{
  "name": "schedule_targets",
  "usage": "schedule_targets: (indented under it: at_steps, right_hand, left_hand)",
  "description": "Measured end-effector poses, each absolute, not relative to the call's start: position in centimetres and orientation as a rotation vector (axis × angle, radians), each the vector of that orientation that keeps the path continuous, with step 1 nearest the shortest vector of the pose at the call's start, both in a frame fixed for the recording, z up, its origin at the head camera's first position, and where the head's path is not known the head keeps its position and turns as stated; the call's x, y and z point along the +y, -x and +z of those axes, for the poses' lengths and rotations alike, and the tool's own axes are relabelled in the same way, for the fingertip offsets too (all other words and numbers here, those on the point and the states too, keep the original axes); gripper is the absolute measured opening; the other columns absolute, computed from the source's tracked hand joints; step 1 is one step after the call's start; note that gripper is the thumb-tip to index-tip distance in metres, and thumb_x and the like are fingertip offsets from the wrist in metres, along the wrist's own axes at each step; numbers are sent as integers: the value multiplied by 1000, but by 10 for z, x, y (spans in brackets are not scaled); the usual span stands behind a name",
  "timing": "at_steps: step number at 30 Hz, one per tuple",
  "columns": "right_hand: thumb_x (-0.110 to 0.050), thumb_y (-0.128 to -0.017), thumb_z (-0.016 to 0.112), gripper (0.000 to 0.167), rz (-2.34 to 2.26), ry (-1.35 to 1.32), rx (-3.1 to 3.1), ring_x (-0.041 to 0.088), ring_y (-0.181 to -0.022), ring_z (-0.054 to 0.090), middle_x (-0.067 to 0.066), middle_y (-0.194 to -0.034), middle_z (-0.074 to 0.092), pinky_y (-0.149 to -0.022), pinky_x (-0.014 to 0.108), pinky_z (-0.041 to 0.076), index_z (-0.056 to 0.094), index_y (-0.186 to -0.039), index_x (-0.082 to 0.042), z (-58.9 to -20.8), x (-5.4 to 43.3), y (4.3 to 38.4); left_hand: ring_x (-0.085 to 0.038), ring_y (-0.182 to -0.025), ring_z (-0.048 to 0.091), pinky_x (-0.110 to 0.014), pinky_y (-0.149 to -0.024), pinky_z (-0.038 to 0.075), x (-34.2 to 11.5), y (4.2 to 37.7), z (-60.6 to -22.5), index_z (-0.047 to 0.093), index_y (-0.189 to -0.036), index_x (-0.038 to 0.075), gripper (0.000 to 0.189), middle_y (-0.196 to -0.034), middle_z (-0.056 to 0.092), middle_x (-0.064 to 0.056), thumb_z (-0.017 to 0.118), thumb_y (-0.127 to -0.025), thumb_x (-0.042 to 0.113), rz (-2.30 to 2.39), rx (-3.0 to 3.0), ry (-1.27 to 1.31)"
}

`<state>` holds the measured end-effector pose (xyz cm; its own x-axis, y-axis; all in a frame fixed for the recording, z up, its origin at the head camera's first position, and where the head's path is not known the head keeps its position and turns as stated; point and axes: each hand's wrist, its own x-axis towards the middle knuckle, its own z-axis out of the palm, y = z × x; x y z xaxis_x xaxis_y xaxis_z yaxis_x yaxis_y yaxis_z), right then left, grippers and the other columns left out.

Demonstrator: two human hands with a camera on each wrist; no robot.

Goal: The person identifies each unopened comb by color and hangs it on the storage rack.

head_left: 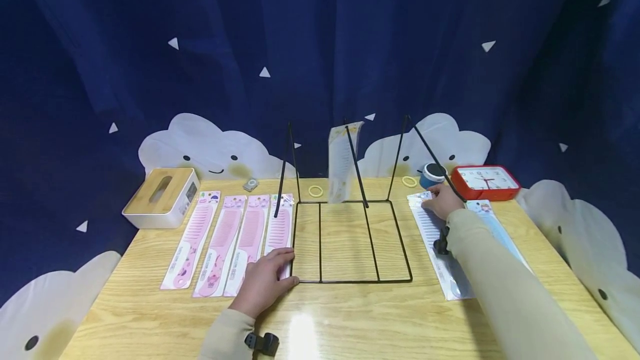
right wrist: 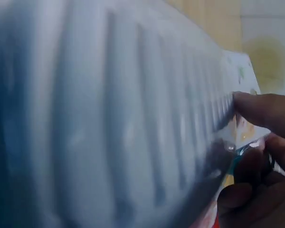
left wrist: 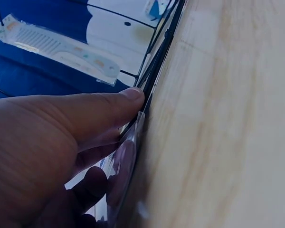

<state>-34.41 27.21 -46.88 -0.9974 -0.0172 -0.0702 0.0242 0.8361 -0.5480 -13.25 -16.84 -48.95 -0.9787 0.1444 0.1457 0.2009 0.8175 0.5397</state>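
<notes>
A black wire display rack [head_left: 350, 281] stands mid-table, with long arms slanting forward from its top. From the middle arm hangs a packaged pale comb [head_left: 340, 163]. My left hand [head_left: 262, 282] pinches the rack's front left corner, thumb on the wire, over the lower end of a packaged pink comb [head_left: 278, 229]. To the right of the rack, my right hand [head_left: 444, 203] pinches the top of a packaged comb [head_left: 428, 226]; its ribbed teeth fill the right wrist view. Another packaged blue comb [head_left: 495, 224] lies partly hidden under the right forearm.
More packaged pink combs [head_left: 195, 232] lie left of the rack. Behind them are a tissue box [head_left: 172, 204] and a small grey object [head_left: 251, 184]. Yellow rings [head_left: 315, 191] lie near the back edge. A blue jar [head_left: 431, 175] and red clock [head_left: 485, 182] stand at back right.
</notes>
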Motion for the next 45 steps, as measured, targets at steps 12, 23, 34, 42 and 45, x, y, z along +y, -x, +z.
schedule_targets:
  at_steps: [12,23,34,42,45]
  right_hand:
    - [-18,-93,70,20,-1360,255,2952,13,-74,55,6,-83,66,-65,26,45,66,-97,2,-403,222,306]
    - [-1,-95,65,2,-1730,1091,2522,13,-66,59,11,-87,66,-57,25,50,65,-97,0,-338,149,199]
    - [6,-92,67,10,-1865,1353,2380,15,-68,59,10,-91,64,-57,25,51,63,-94,-3,-300,127,157]
    - [7,-92,67,8,-1874,1234,2521,13,-62,56,4,-86,64,-56,26,49,65,-95,-1,-307,126,173]
    - [4,-92,67,5,-1867,1175,2562,14,-62,55,5,-83,64,-56,25,47,66,-96,0,-306,123,188]
  left_hand:
    - [-26,-125,59,-47,-86,39,-174,133,-491,68,-127,8,54,-137,62,-1,84,-80,28,-883,-2907,248]
    - [-27,-125,59,-48,-87,39,-173,134,-489,69,-127,7,52,-138,62,-2,83,-81,27,-897,-2920,234]
    - [-27,-125,59,-49,-88,39,-172,132,-486,69,-127,8,52,-137,62,-2,83,-81,26,-895,-2904,258]
    - [-28,-126,59,-50,-89,40,-169,131,-487,69,-127,8,52,-138,62,-3,83,-81,27,-903,-2902,279]
    - [-28,-126,58,-52,-91,40,-168,131,-488,69,-126,8,51,-138,62,-2,83,-81,27,-901,-2905,265]
